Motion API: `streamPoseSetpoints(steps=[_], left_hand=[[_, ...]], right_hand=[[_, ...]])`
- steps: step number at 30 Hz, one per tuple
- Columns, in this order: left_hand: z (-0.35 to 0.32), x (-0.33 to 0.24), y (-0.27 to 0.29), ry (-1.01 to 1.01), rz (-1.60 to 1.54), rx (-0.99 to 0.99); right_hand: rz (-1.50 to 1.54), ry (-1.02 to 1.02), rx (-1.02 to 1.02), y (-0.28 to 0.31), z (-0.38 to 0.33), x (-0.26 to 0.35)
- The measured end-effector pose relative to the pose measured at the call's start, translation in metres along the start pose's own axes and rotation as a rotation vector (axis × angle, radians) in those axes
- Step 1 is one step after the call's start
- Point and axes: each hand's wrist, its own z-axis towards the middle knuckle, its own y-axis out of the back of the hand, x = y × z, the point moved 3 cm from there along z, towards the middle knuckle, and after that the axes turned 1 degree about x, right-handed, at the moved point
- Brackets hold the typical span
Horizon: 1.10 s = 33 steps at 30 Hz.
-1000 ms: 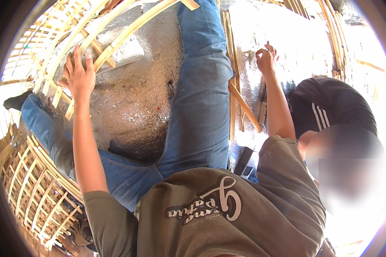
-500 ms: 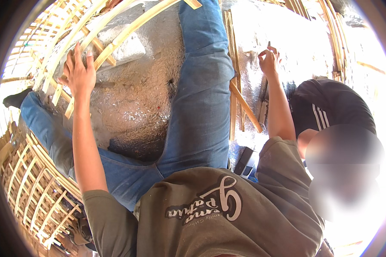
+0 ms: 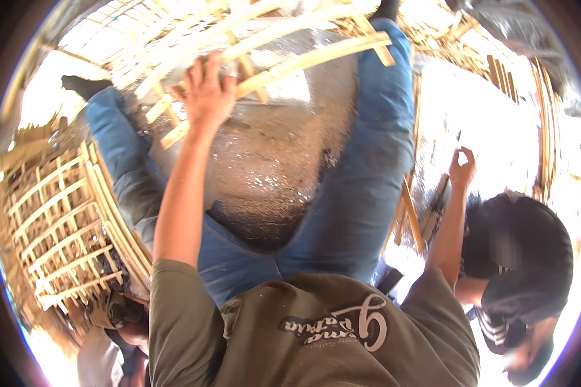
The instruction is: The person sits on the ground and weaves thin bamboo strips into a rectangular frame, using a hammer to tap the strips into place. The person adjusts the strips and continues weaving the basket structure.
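Note:
My left hand (image 3: 208, 93) is open, its fingers spread over a lattice of pale split bamboo slats (image 3: 316, 57). The palm lies against the slats' near ends, left of my bent knees' middle. Out to the right, my right hand (image 3: 462, 168) is raised with thumb and finger pinched into a ring. A thin dark pointed piece (image 3: 459, 136) sticks up from the pinch; whether it is a nail or a small blade I cannot make out. The slat lattice runs across between my blue-jeaned legs (image 3: 387, 122), over a shiny grey-brown ground sheet (image 3: 271, 148).
A co-worker in dark clothes (image 3: 516, 245) crouches close to my right arm. A woven bamboo panel (image 3: 64, 226) stands at my left, with another person (image 3: 103, 355) partly seen below it. Loose bamboo strips (image 3: 413, 216) lie beside my right leg; upright strips (image 3: 545, 129) stand farther right.
The whole view has swung left, so everything sits farther right in it. My left hand stays on the slats, and my right hand keeps its pinch. The co-worker is bent lower.

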Motion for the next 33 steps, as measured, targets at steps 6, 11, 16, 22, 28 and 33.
streamPoseSetpoints(steps=[6,11,16,22,28,33], left_hand=[[0.000,-0.004,0.010,0.024,0.022,0.095],[-0.002,-0.001,0.007,0.016,-0.013,0.074],[-0.001,0.002,0.001,0.011,-0.003,0.052],[-0.004,0.004,-0.004,-0.001,-0.010,-0.003],[-0.003,0.002,0.000,-0.006,-0.040,-0.016],[-0.004,0.002,-0.001,-0.012,-0.054,-0.049]], right_hand=[[0.018,0.110,-0.084,0.017,-0.005,0.025],[0.056,0.101,-0.146,0.025,-0.005,0.042],[0.027,0.057,-0.201,0.037,-0.004,0.076],[0.217,0.112,-0.179,0.038,-0.002,0.126],[0.298,0.228,-0.162,0.034,-0.002,0.215],[0.641,0.382,-0.070,0.005,-0.010,0.311]])
